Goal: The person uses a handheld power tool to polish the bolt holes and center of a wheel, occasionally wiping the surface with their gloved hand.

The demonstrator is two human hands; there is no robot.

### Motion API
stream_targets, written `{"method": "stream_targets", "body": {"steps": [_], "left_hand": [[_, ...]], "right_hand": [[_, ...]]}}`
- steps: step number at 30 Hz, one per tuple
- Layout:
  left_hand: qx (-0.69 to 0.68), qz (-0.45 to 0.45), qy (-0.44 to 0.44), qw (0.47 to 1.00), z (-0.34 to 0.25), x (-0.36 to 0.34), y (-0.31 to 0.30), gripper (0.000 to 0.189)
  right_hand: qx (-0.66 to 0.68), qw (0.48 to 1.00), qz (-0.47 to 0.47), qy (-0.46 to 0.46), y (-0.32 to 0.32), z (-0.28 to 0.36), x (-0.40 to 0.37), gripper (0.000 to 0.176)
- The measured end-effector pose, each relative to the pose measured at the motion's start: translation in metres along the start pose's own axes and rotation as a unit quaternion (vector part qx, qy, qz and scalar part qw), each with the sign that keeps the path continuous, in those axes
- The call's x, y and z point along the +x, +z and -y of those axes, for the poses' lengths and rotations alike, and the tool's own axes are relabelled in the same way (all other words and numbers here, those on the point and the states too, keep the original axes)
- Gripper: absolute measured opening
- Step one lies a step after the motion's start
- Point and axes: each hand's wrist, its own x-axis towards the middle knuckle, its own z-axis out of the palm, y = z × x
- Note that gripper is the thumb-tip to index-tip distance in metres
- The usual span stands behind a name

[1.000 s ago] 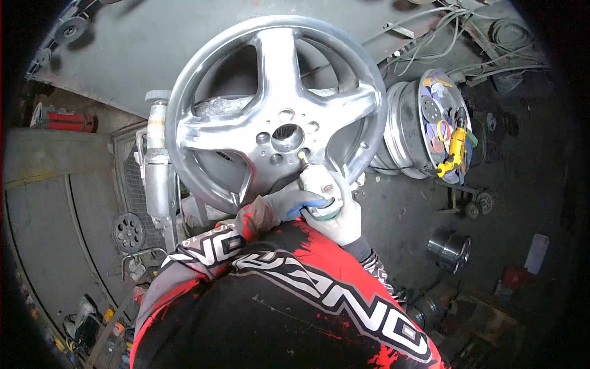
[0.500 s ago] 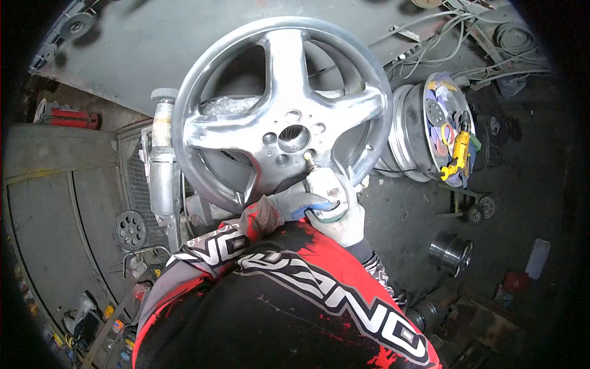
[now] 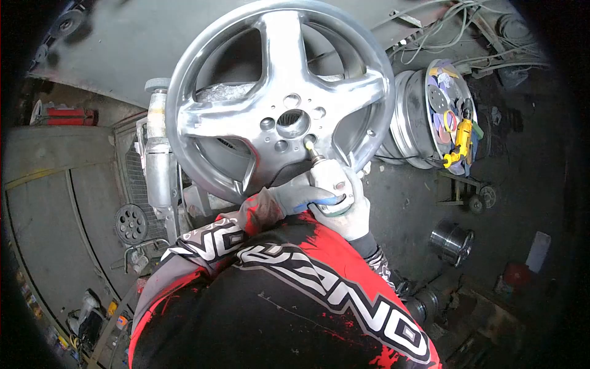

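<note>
A large bare-metal alloy wheel rim (image 3: 284,55), shiny on its spokes, stands tilted in front of me. Both my gloved hands are closed around a whitish die grinder (image 3: 332,179) just below the wheel's centre. My left hand (image 3: 295,193) wraps it from the left with blue-coated fingers. From the right and below, my right hand (image 3: 352,216) grips its body. The grinder's small pale bit (image 3: 309,146) points up into the edge of a lug hole near the centre bore.
A metal cylinder stand (image 3: 161,178) rises left of the wheel. On the right, another rim (image 3: 410,117) carries sanding discs and a yellow cordless tool (image 3: 461,144). A smaller metal rim (image 3: 450,240) lies on the floor. Hoses (image 3: 430,40) run across the upper right.
My view has shifted slightly, so the wheel sits a little higher and closer. Both hands stay on the grinder, its bit still at the same lug hole and its body slightly more tilted.
</note>
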Motion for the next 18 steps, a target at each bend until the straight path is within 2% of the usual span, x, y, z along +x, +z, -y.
{"method": "stream_targets", "body": {"steps": [2, 5, 7, 11, 13, 16, 18], "left_hand": [[-0.026, 0.003, -0.009, 1.000, 0.003, 0.005, 0.000, 0.051], [0.032, 0.024, 0.017, 0.999, 0.003, 0.009, -0.001, 0.051], [0.002, 0.042, 0.025, 0.999, 0.001, 0.012, -0.001, 0.052], [0.032, 0.061, 0.029, 0.997, 0.004, 0.011, -0.005, 0.053], [-0.073, 0.026, 0.009, 0.997, 0.004, 0.004, -0.005, 0.054], [-0.005, 0.041, 0.014, 0.999, 0.000, 0.010, -0.008, 0.055], [-0.033, 0.054, 0.006, 0.998, 0.008, 0.013, -0.011, 0.055]], "right_hand": [[0.018, 1.000, -0.010, -0.011, -0.002, 0.000, 0.001, 0.093], [-0.004, 0.999, -0.017, -0.044, -0.005, 0.005, 0.003, 0.095], [-0.012, 0.997, -0.055, -0.052, -0.004, 0.005, 0.002, 0.096], [-0.019, 0.997, -0.061, -0.041, 0.000, 0.008, 0.000, 0.094], [0.012, 0.999, -0.036, -0.023, 0.004, 0.005, 0.003, 0.092], [0.017, 0.998, -0.037, -0.049, 0.000, 0.006, 0.004, 0.092], [0.006, 0.998, -0.047, -0.034, 0.000, 0.004, -0.002, 0.092]]}}
